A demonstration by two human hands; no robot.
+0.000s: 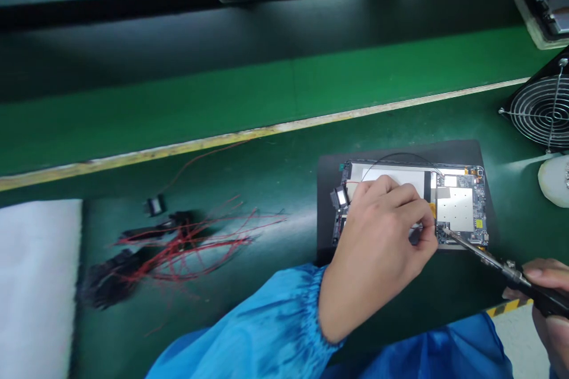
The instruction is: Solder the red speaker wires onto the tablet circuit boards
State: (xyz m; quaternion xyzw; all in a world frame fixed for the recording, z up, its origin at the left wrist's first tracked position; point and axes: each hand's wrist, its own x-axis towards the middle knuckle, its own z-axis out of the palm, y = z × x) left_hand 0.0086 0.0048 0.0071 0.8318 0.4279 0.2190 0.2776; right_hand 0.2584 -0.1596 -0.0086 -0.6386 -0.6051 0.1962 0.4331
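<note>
An opened tablet [460,207], its circuit board and silver shield exposed, lies on a dark mat [400,151]. My left hand [382,243] rests on the tablet with its fingers curled and pinched near the board's lower edge; what they pinch is too small to make out. My right hand [549,302] grips a soldering iron [489,257] at the right edge of the view. The iron's tip touches the board just beside my left fingertips. A thin black wire loops over the tablet's top.
A tangle of red and black wires [178,246] with small black parts lies left on the green bench. A white foam sheet [38,284] sits at far left. A black fan [544,106] and a white object [553,180] stand at the right edge.
</note>
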